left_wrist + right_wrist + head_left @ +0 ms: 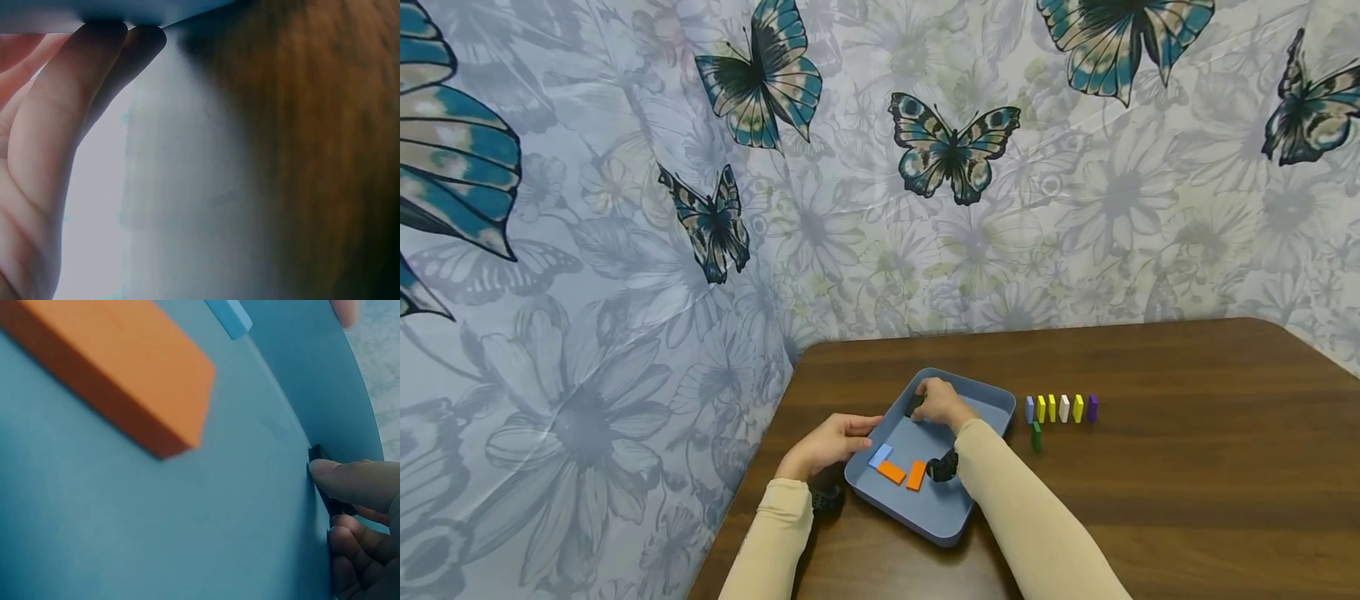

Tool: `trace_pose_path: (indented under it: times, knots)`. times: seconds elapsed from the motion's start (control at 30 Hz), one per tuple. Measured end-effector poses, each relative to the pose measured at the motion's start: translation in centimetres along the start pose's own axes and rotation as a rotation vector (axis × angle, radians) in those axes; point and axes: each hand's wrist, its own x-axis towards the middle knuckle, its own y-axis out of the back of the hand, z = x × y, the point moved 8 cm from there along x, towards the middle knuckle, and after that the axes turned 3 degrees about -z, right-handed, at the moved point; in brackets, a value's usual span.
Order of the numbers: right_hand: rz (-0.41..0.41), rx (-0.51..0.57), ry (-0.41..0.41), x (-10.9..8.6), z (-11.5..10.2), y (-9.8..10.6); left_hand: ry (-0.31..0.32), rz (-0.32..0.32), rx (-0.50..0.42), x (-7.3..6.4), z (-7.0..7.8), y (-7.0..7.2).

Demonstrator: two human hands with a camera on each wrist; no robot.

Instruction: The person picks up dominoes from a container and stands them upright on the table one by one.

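A blue-grey tray (pixel 917 518) lies at an angle on the table. My left hand (pixel 823 447) holds its left wall, with fingers (pixel 53 119) against the outside in the left wrist view. Inside the tray's far left corner, my right hand (pixel 943 403) pinches a small dark block (pixel 339 506) between thumb and fingers, beside the wall. Much of that block is covered by the fingers, and its exact colour is unclear. Nearer me in the tray lie a light blue block (pixel 881 456) and two orange blocks (pixel 891 472), all flat.
Right of the tray, several small blocks stand upright in a row: light blue (pixel 1029 409), yellow (pixel 1052 408), white (pixel 1064 408) and purple (pixel 1092 408). A green block (pixel 1036 437) stands in front of the row's left end. A butterfly-patterned wall covering (pixel 865 250) hangs behind the wooden table (pixel 1187 467).
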Motion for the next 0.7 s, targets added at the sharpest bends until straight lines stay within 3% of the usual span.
trace_pose_path:
  times: [0.2,0.7]
  knots:
    - [-0.005,0.003,0.032,-0.3,-0.66,0.31,0.004,0.006,0.002,0.05,0.0,0.17]
    - [-0.042,0.158,0.092,-0.23,-0.43,-0.08,0.0,0.002,0.007,0.2,0.15,-0.31]
